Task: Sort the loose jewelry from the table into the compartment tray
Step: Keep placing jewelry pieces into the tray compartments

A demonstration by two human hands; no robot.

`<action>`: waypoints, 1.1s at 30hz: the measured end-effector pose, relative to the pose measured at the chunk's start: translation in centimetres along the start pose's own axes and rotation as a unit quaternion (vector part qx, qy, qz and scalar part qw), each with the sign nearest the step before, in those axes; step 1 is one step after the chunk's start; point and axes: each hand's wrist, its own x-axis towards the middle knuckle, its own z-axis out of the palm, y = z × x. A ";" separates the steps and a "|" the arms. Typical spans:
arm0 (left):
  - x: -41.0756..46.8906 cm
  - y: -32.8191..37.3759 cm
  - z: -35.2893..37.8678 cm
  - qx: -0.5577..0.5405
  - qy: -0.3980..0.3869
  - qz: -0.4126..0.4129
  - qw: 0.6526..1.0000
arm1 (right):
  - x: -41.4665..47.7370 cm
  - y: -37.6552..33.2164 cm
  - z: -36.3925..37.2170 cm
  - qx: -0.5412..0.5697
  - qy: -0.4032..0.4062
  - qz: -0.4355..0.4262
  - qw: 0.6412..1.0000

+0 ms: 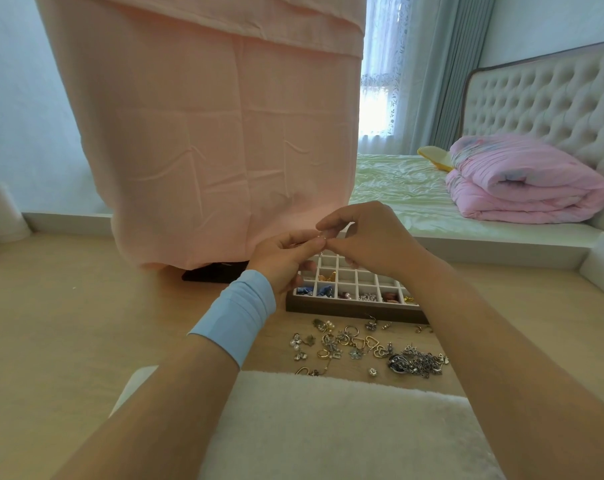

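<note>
Left hand and right hand share a narrow fingertip grip on one tiny pale jewelry piece, above the far cells of the white-celled, dark-framed compartment tray. Drop path looks straight down. Loose metal jewelry heap lies just beside the tray's near rim.

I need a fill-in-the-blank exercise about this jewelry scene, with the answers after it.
1. ____ hands, the left hand and the right hand, pinch one small piece over the compartment tray.
2. The loose jewelry lies on the ____ before the tray.
3. The wristband on the left wrist is light ____.
Answers: both, table, blue.
</note>
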 end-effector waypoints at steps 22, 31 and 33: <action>0.5 -0.2 0.4 -0.004 0.031 -0.055 0.998 | 0.2 1.1 0.8 0.020 0.012 0.029 0.999; 1.1 -1.3 0.9 0.170 0.011 0.065 0.983 | 0.0 2.1 0.8 -0.118 0.009 0.059 0.991; 1.7 -2.4 0.5 0.349 0.007 0.128 0.928 | -0.1 2.7 0.9 -0.199 -0.043 0.092 0.975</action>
